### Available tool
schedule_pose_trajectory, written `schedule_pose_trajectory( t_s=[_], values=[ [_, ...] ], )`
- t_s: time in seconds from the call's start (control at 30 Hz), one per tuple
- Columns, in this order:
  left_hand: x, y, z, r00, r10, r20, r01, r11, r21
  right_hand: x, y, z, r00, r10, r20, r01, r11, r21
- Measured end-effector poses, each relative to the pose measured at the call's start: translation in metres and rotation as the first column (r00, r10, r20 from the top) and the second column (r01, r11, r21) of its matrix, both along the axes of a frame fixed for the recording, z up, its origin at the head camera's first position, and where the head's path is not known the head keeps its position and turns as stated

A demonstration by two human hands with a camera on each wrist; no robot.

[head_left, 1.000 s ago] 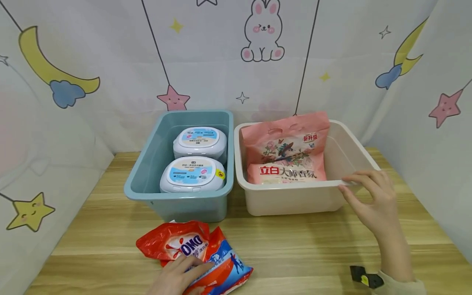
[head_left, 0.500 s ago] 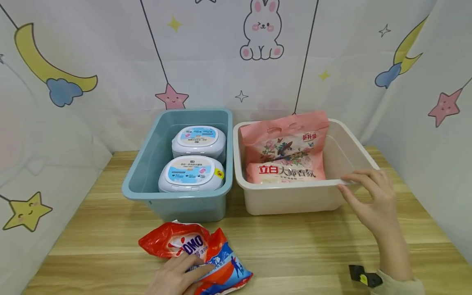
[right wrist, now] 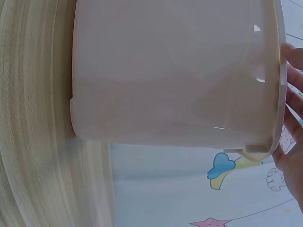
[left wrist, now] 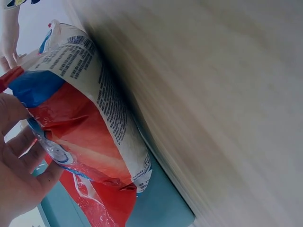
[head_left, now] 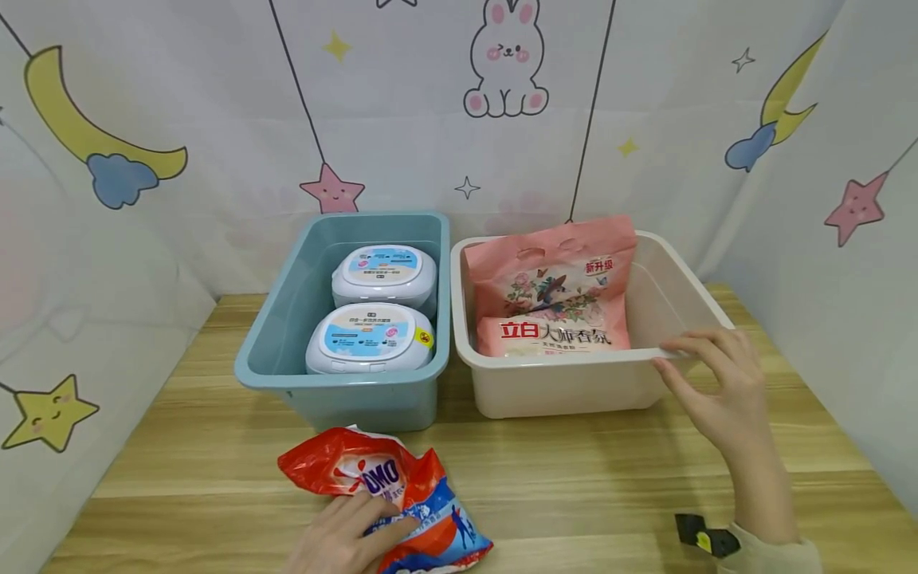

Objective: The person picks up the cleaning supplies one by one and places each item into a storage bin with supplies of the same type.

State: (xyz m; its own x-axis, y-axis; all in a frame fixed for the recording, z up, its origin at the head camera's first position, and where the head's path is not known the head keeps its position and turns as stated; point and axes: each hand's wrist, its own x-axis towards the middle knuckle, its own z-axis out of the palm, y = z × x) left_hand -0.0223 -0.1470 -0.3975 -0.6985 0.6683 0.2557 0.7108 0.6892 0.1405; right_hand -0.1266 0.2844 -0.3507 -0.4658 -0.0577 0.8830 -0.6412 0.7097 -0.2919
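The left hand [head_left: 344,538] bends its fingers round the red bag [head_left: 433,522] on the table [head_left: 574,478], before the blue bin [head_left: 373,408]; how firmly is unclear. The right hand [head_left: 724,391] pinches the white bin [head_left: 566,391] rim. Seemingly, the bag is being grasped; lifting calls for a secure hold.

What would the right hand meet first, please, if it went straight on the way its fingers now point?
The cream bin's rim, which the right hand holds; beyond it, probably the pink bag inside, though depth is unclear.
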Motion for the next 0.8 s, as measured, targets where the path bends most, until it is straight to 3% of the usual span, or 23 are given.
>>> schedule_pose_trajectory(
  t_s=[0.3, 0.57, 0.8],
  values=[
    [-0.001, 0.002, 0.003, 0.999, -0.029, -0.018, 0.029, 1.000, -0.012, 0.000, -0.001, -0.001, 1.000, -0.005, 0.001, 0.005, 1.000, -0.003],
    [-0.003, 0.006, 0.006, 0.993, -0.087, -0.083, 0.082, 0.995, -0.056, 0.000, 0.001, -0.002, 1.000, -0.004, 0.020, 0.004, 1.000, -0.003],
    [-0.004, 0.013, 0.009, 0.984, -0.101, -0.150, 0.095, 0.994, -0.046, 0.000, 0.001, -0.002, 1.000, -0.006, 0.019, 0.006, 1.000, -0.005]
  ],
)
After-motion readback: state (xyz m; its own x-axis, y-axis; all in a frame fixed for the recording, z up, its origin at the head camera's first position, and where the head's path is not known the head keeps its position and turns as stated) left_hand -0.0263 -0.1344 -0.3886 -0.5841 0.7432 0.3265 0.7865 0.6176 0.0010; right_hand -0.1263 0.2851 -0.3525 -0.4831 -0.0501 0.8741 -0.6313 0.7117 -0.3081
